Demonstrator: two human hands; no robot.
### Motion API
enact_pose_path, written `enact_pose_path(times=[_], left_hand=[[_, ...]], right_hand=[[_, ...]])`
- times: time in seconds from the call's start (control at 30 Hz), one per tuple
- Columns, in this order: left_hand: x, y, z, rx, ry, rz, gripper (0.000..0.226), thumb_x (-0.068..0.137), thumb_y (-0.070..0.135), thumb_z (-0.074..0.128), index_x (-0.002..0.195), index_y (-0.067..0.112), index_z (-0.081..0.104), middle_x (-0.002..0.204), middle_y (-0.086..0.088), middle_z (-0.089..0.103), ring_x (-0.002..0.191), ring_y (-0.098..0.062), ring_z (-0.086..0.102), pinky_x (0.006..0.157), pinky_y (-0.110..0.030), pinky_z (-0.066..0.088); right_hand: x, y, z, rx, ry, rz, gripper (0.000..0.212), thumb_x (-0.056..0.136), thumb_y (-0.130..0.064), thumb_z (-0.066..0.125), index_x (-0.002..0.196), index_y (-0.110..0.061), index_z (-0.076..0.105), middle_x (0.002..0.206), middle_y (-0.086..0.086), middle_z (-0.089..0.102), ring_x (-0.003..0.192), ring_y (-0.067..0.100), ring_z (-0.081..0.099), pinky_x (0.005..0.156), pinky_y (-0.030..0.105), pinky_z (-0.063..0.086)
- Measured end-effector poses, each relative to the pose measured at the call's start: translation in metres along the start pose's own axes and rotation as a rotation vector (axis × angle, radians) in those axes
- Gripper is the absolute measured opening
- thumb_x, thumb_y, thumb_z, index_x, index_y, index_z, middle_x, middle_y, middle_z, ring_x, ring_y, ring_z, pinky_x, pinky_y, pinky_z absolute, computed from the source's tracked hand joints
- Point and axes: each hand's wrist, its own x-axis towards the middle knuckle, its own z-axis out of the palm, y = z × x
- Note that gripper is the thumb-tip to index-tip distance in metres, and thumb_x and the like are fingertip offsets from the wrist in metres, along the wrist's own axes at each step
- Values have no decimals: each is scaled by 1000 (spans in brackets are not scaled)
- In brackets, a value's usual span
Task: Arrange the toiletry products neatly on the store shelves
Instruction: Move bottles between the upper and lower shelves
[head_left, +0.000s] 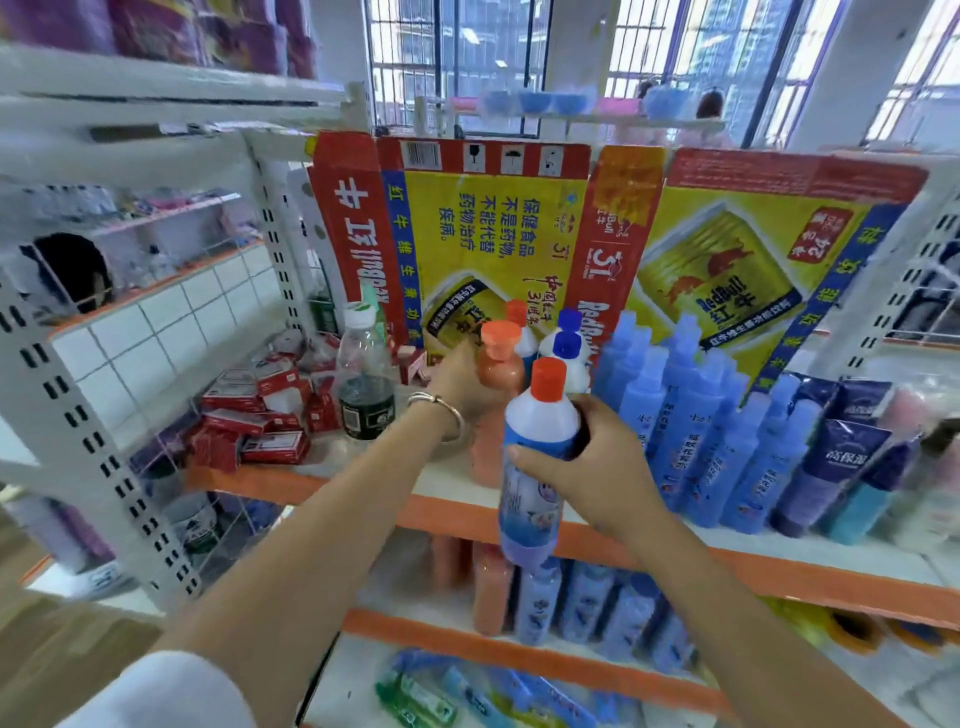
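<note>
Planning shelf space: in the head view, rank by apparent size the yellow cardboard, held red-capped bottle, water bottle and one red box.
1. Yellow cardboard
2. Held bottle, nearest the camera, so unsure against the next
3. Water bottle
4. Red box

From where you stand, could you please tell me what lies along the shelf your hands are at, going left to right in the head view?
Red boxes → clear water bottle → left hand gripping the orange bottle → blue bottles → dark blue tubes. I omit the red-capped bottle in the right hand: it overlaps.
</note>
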Motion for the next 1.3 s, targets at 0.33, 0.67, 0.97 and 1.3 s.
enact_pose_path(times=[0.33,0.67,0.97,1.3], left_hand=[[-12,-37,-3,-411,73,3,64,52,31,86,107,19,54,107,-9,68,93,-25,65,85,-45,56],[-105,-86,-68,-397,73,27,59,34,46,71,91,35,56,84,6,70,74,-3,67,67,-24,54],[-127,-153,-4,-353,-258,-36,60,47,4,89,94,29,62,88,23,74,76,3,69,66,-9,50],[-107,-200,41,-241,-203,-173,84,23,39,80,103,29,57,107,6,60,99,-16,61,95,-34,49]], right_hand=[[18,-1,10,-58,95,56,47,67,-31,81,100,-32,48,102,-9,57,94,13,57,76,22,46],[62,-20,45,-434,-34,19,42,72,-43,70,100,-16,52,92,0,62,82,20,59,68,36,52],[107,-30,52,-843,-207,86,38,71,-45,68,69,-14,46,67,3,51,62,23,54,49,28,39],[116,-42,41,-756,-225,181,39,73,-41,71,89,-10,54,81,4,56,75,24,56,52,28,37]])
